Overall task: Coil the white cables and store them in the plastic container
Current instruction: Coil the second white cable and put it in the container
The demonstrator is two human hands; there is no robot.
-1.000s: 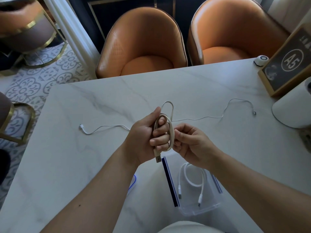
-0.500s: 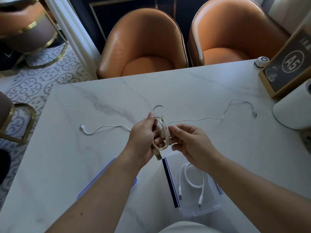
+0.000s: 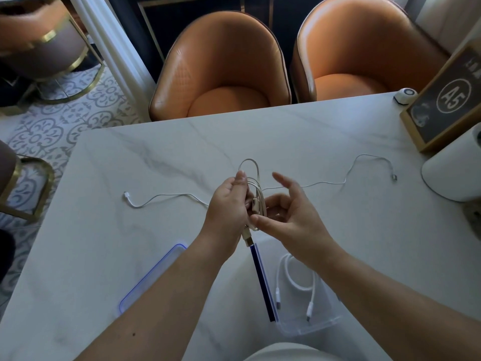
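My left hand (image 3: 229,204) grips a coiled off-white cable (image 3: 256,188) above the table's middle; a loop sticks up past my fingers and a USB plug hangs below. My right hand (image 3: 289,214) is beside the coil, thumb touching its lower edge, fingers spread apart. A long thin white cable (image 3: 346,178) lies stretched across the marble table (image 3: 130,243), its left part (image 3: 161,198) ending in a small plug. The clear plastic container (image 3: 325,324) with a blue rim sits near the front edge and holds one coiled white cable (image 3: 294,280).
The container's blue-edged lid (image 3: 145,282) lies flat left of my left forearm. A white cylinder (image 3: 458,173), a framed "A5" sign (image 3: 447,100) and a small round white device (image 3: 404,95) stand at the right. Two orange chairs (image 3: 221,74) face the far edge.
My right hand has let go of the coil and spread its fingers. The coil's top loop now stands higher above my left thumb. The lid has come into view beside my left forearm.
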